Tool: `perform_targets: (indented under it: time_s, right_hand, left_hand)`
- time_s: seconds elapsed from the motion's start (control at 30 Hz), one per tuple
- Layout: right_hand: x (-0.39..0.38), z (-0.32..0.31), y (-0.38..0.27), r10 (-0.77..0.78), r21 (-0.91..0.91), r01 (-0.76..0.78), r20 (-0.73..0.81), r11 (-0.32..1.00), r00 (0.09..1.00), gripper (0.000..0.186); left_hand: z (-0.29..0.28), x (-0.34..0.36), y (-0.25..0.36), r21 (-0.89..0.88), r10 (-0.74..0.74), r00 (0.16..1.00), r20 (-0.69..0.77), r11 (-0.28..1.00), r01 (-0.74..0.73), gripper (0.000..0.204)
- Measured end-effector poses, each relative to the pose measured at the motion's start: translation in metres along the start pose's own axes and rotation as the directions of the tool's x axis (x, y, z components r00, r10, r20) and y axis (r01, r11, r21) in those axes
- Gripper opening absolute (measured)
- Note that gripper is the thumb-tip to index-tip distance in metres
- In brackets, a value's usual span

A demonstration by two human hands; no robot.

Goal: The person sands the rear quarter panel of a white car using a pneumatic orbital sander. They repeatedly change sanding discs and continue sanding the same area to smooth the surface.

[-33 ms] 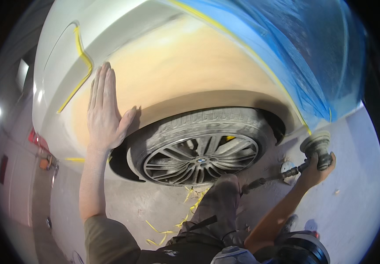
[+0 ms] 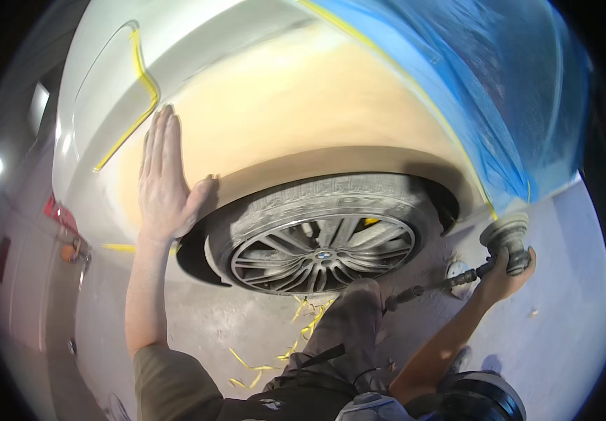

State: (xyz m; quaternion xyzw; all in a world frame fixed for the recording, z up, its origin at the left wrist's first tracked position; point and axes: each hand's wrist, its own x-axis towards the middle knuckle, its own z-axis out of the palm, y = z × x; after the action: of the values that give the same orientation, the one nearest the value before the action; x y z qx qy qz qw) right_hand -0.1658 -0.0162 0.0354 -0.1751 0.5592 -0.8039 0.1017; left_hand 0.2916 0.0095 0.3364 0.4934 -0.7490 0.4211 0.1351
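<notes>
My left hand (image 2: 164, 189) lies flat on a beige, sanded-looking patch (image 2: 282, 98) of a light car body panel, fingers straight and thumb out to the side. It rests just left of the wheel arch, its fingertips close to a strip of yellow masking tape (image 2: 150, 88). Down at the right, my right hand (image 2: 503, 281) grips a round dusty sander (image 2: 510, 242) by its body. The sander's disc faces up and away, near the lower end of the blue film, and a dark hose (image 2: 429, 286) runs from it toward my knee.
Below the arch sits a dusty wheel (image 2: 324, 256). Blue masking film (image 2: 499, 91) covers the panel at right, edged with yellow tape. Torn tape scraps (image 2: 310, 326) litter the floor near my leg. Behind the hose lies a pale round disc (image 2: 459, 272). Red equipment (image 2: 61, 214) stands far left.
The view has shifted slightly. My left hand has slipped a little nearer to me along the panel, its fingertips lower relative to the tape bend. My right hand keeps its grip on the sander.
</notes>
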Motion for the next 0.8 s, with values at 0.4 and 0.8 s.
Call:
perform_targets:
  time_s: [0.4, 0.8]
  right_hand:
    - [-0.024, 0.048, -0.097, -0.332, 0.138, 0.305, 0.268, 0.942, 0.904, 0.057]
    - [-0.039, 0.041, -0.101, -0.343, 0.181, 0.292, 0.466, 0.939, 0.815, 0.066]
  left_hand:
    - [0.05, -0.138, -0.044, -0.047, -0.503, 0.824, -0.26, 0.859, 0.509, 0.077]
    - [0.112, 0.007, 0.144, -0.109, -0.07, 0.994, -0.083, 0.992, 0.061, 0.078]
